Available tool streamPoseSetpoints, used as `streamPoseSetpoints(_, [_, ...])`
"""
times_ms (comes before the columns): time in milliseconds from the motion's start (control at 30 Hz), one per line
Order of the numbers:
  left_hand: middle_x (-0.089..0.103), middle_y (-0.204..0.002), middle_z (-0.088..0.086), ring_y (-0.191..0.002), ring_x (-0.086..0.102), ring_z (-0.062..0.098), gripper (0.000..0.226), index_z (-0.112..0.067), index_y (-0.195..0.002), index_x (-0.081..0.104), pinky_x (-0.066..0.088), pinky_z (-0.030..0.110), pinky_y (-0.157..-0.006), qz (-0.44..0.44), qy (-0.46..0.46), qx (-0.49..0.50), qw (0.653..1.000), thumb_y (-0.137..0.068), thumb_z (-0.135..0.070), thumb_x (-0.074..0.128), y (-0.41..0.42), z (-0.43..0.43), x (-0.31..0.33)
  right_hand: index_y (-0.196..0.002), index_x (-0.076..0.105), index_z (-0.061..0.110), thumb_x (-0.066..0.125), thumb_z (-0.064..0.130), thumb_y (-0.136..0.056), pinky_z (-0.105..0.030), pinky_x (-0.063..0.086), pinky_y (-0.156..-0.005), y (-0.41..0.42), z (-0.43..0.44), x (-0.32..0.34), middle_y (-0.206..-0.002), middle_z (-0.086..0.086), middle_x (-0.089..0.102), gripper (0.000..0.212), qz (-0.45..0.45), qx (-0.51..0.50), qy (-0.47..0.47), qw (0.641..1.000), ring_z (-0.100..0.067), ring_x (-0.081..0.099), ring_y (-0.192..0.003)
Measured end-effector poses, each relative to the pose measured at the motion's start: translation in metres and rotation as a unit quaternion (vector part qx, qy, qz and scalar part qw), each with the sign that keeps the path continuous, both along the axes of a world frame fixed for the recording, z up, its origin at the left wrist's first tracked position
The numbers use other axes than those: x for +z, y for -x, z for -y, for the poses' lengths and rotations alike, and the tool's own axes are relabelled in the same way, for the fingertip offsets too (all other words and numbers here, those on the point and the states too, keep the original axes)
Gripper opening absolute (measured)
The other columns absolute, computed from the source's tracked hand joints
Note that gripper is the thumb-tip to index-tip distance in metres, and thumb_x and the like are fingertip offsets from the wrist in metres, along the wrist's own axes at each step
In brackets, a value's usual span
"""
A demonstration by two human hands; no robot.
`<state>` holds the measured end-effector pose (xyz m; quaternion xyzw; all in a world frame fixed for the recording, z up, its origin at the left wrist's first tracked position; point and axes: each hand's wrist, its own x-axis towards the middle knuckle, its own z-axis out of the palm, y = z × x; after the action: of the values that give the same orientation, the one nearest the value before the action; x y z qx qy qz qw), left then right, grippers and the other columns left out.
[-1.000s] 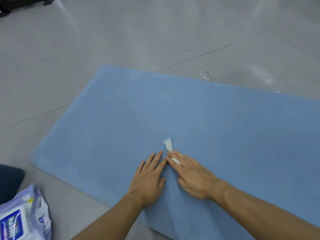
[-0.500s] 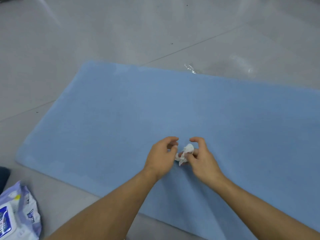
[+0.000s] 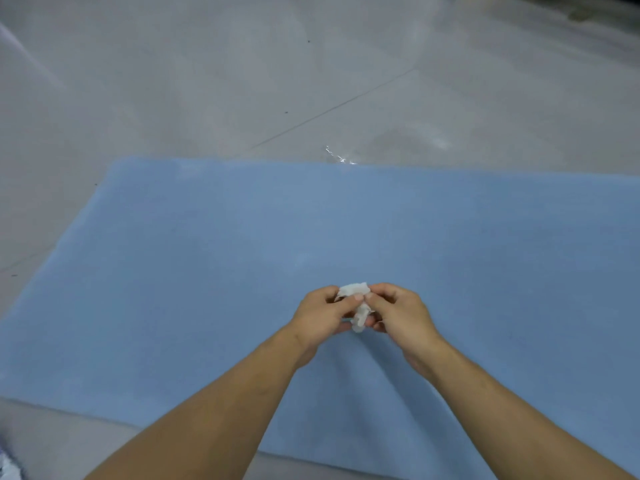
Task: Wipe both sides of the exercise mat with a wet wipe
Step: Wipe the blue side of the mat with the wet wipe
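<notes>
- The wipe [image 3: 356, 301] is a crumpled wad held over the near half of the mat [image 3: 207, 271]. The left hand [image 3: 320, 318] and right hand [image 3: 403, 315] both pinch it with curled fingers.
- Risk: bunched like this, it may clean only a thin strip, or tear if tugged apart.
- Room: open mat from 9 to 3 o'clock, edges at 12 and 6, and floor [image 3: 207, 81] beyond.

place: indoor room | cues: glossy grey tiled floor [image 3: 207, 81], exercise mat [image 3: 207, 271]
</notes>
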<state>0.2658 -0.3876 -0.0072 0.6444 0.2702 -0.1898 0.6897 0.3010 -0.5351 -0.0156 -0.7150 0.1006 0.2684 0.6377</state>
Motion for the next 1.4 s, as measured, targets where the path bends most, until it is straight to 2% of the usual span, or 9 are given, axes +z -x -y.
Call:
streamPoseSetpoints(167, [0.077,-0.115,0.009,-0.101,0.076,0.021,0.024,-0.007,-0.119,0.068,0.060,0.028,-0.084,-0.024,0.049,0.038,0.998,-0.107,-0.023,0.056,-0.008,0.000,0.005,-0.096,0.069,0.005,0.063,0.010,-0.101,-0.018,0.051,-0.053,-0.006,0.010,-0.001,-0.070,-0.002,0.064,0.009,0.016,0.000,0.019,1.000,-0.008,0.055,-0.050])
streamPoseSetpoints(333, [0.064,-0.089,0.009,-0.086,0.069,0.021,0.025,-0.017,-0.080,0.049,0.059,0.025,-0.071,-0.025,0.004,0.094,0.995,-0.098,-0.010,0.067,-0.009,-0.009,0.000,-0.093,0.066,0.012,0.058,0.011,-0.103,-0.033,0.055,-0.066,-0.009,0.012,-0.011,-0.075,-0.005,0.064,0.013,0.074,0.029,0.099,0.992,-0.011,0.060,-0.058])
streamPoseSetpoints(533, [0.052,-0.070,0.001,-0.079,0.074,0.018,0.010,-0.014,-0.093,0.058,0.058,0.027,-0.074,-0.048,0.013,0.115,0.992,-0.102,-0.011,0.059,-0.006,-0.031,-0.002,-0.094,0.065,0.014,0.052,0.009,-0.105,-0.025,0.054,-0.065,-0.016,0.019,-0.013,-0.087,-0.004,0.069,0.018,0.023,-0.084,0.044,0.995,-0.012,0.062,-0.069])
streamPoseSetpoints(633, [0.063,-0.074,0.004,-0.085,0.075,0.020,0.020,-0.011,-0.098,0.062,0.058,0.027,-0.073,-0.068,0.022,0.068,0.995,-0.106,-0.028,0.055,-0.004,-0.026,0.003,-0.099,0.065,0.017,0.053,0.011,-0.106,-0.020,0.051,-0.060,-0.017,0.015,-0.005,-0.088,-0.001,0.069,0.015,0.066,-0.121,0.037,0.990,-0.010,0.062,-0.067])
streamPoseSetpoints(767, [0.077,-0.108,0.000,-0.112,0.072,0.018,0.057,-0.013,-0.124,0.069,0.052,0.040,-0.103,-0.084,0.138,-0.006,0.987,-0.106,-0.058,0.040,-0.006,-0.012,0.005,-0.103,0.068,0.015,0.054,0.012,-0.106,-0.023,0.048,-0.057,-0.010,-0.004,0.008,-0.085,-0.003,0.072,0.015,0.055,-0.018,-0.042,0.997,-0.011,0.062,-0.061])
streamPoseSetpoints(833, [0.070,-0.092,-0.004,-0.105,0.069,0.015,0.056,-0.019,-0.118,0.070,0.049,0.042,-0.108,-0.056,0.163,-0.018,0.985,-0.105,-0.062,0.036,-0.007,-0.006,0.006,-0.104,0.070,0.014,0.055,0.013,-0.105,-0.025,0.046,-0.058,-0.006,-0.014,0.010,-0.083,-0.007,0.071,0.015,0.014,-0.007,-0.092,0.996,-0.013,0.059,-0.060])
streamPoseSetpoints(1000, [0.053,-0.071,0.001,-0.072,0.051,0.016,0.032,-0.019,-0.095,0.063,0.049,0.039,-0.095,-0.005,0.150,0.010,0.989,-0.106,-0.046,0.051,-0.009,-0.003,-0.002,-0.099,0.071,0.012,0.057,0.011,-0.104,-0.025,0.046,-0.059,0.000,-0.027,0.011,-0.075,-0.005,0.066,0.015,-0.091,-0.034,-0.181,0.979,-0.011,0.053,-0.056])
streamPoseSetpoints(1233, [0.075,-0.114,0.016,-0.103,0.075,0.026,0.026,-0.005,-0.107,0.063,0.062,0.035,-0.089,0.012,0.042,0.113,0.993,-0.102,-0.030,0.065,-0.008,-0.020,-0.019,-0.105,0.067,0.010,0.061,0.008,-0.101,-0.023,0.051,-0.058,0.002,-0.032,0.000,-0.079,-0.006,0.067,0.007,-0.091,-0.110,-0.129,0.981,-0.012,0.056,-0.058])
streamPoseSetpoints(1400, [0.077,-0.105,0.010,-0.092,0.076,0.018,0.024,-0.014,-0.100,0.054,0.062,0.029,-0.079,0.007,0.068,0.108,0.992,-0.095,-0.024,0.075,-0.004,-0.030,-0.010,-0.099,0.067,0.014,0.063,0.009,-0.100,-0.029,0.052,-0.064,-0.002,-0.036,-0.011,-0.083,-0.008,0.070,0.006,-0.059,-0.127,-0.050,0.989,-0.014,0.061,-0.065])
